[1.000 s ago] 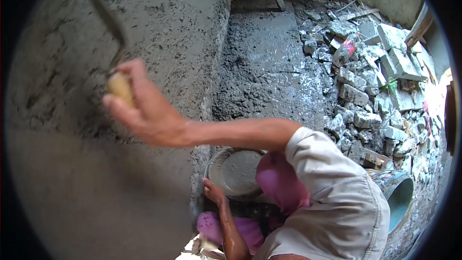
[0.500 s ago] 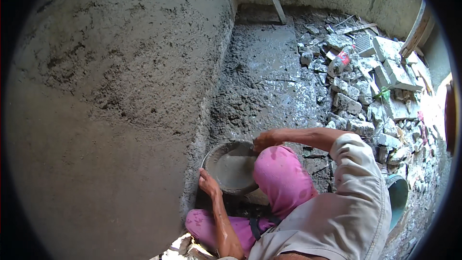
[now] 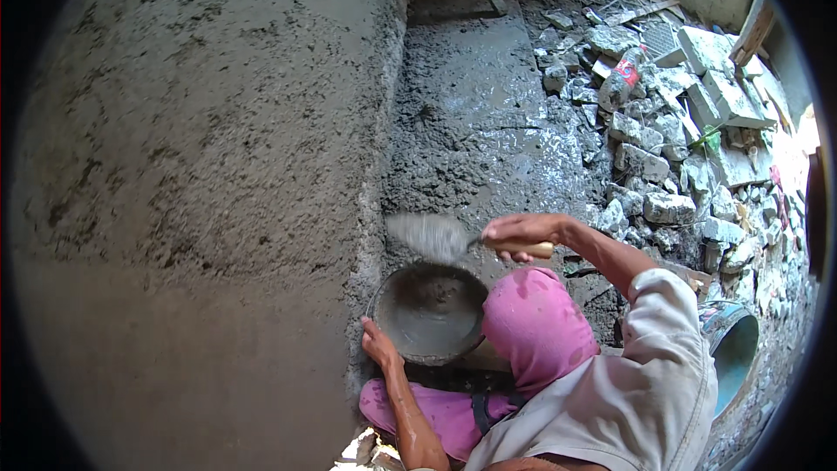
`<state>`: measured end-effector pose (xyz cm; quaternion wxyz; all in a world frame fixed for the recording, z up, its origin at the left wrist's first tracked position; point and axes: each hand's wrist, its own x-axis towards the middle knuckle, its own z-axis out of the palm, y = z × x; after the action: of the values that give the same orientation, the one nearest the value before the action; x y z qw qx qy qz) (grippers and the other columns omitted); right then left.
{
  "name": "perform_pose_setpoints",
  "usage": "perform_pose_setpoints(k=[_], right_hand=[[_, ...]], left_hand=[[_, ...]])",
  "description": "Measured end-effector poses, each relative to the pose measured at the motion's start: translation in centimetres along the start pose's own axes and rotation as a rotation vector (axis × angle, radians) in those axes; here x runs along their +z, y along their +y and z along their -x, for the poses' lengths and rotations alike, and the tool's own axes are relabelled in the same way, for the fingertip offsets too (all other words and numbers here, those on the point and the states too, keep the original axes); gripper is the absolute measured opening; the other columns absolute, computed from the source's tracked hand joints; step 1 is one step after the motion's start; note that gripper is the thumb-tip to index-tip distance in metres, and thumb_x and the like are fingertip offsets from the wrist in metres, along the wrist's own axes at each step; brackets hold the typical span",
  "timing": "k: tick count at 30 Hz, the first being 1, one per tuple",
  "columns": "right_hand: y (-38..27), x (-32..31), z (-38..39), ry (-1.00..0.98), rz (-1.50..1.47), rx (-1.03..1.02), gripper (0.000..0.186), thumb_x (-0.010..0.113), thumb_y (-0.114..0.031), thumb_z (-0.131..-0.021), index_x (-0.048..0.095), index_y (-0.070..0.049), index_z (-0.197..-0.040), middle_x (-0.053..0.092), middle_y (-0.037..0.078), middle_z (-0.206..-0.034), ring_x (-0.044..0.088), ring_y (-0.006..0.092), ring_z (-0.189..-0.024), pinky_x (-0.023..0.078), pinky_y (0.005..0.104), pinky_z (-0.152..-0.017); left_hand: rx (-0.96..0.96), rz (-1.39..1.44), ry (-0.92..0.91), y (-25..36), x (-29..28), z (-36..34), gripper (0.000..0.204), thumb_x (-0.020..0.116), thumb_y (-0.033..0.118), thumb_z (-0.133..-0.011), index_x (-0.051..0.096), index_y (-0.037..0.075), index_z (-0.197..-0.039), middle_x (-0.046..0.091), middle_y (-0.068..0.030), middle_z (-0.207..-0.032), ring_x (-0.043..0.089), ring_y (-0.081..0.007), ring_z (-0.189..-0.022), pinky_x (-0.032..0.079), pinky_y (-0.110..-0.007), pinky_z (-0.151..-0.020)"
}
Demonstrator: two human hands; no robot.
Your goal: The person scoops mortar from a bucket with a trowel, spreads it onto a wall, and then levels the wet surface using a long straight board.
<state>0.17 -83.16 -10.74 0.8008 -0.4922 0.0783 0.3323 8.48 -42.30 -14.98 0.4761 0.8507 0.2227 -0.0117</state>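
A round, dark bowl [image 3: 429,329] of wet grey mortar stands in front of my pink-clad knees [image 3: 539,318]. The fingers of my left hand [image 3: 379,342] are closed on its left rim. Just beyond the far rim, my right hand [image 3: 527,231] grips the wooden handle of a trowel [image 3: 443,240]. Motion blurs the trowel's blade, which points left toward the wall; what lies on it cannot be made out. A small lump shows in the mortar near the bowl's far side.
A wall [image 3: 227,210] rises at left, rough above and smoother below. Wet mortar [image 3: 475,122] covers the strip ahead. Broken rubble [image 3: 645,162] is heaped at right with a plastic bottle [image 3: 622,79] and pale blocks [image 3: 732,114]. A bucket [image 3: 734,353] lies near my right elbow.
My right hand has moved up and away from the bowl's right rim, bringing the trowel into sight. My left hand keeps its grip on the rim. The whole view has shifted slightly.
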Motion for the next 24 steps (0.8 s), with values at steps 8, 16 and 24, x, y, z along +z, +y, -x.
perform_pose_setpoints(k=[8,16,24], right_hand=[[-14.4,-1.9,0.9,1.152,-0.071,-1.012,0.043,0.064,-0.033,-0.092,0.04,-0.007,-0.116,0.059,0.009,-0.088,0.059,0.0134,-0.062,0.051,0.0251,-0.049],[-26.1,-6.2,-20.9,1.643,0.217,-1.15,0.035,0.056,-0.016,-0.09,0.044,0.005,-0.115,0.054,0.022,-0.113,0.056,0.0316,-0.103,0.044,0.046,-0.097],[-27.7,17.6,-11.6,0.484,0.029,-1.355,0.046,0.058,-0.03,-0.093,0.034,-0.003,-0.121,0.05,0.016,-0.095,0.056,0.0205,-0.082,0.048,0.0342,-0.068]], left_hand=[[0.072,-0.118,0.069,1.7,1.0,1.7,0.072,0.039,0.05,-0.099,0.059,-0.019,-0.105,0.066,-0.0303,-0.092,0.06,-0.0336,-0.078,0.046,-0.043,-0.078],[0.172,-0.216,0.103,3.1,3.2,2.6,0.067,0.04,0.047,-0.101,0.061,-0.017,-0.099,0.067,-0.0255,-0.082,0.058,-0.0305,-0.071,0.045,-0.043,-0.073],[-0.05,-0.116,0.1,-0.3,0.3,4.5,0.069,0.043,0.05,-0.099,0.062,-0.016,-0.102,0.068,-0.0204,-0.087,0.057,-0.0235,-0.075,0.046,-0.039,-0.077]])
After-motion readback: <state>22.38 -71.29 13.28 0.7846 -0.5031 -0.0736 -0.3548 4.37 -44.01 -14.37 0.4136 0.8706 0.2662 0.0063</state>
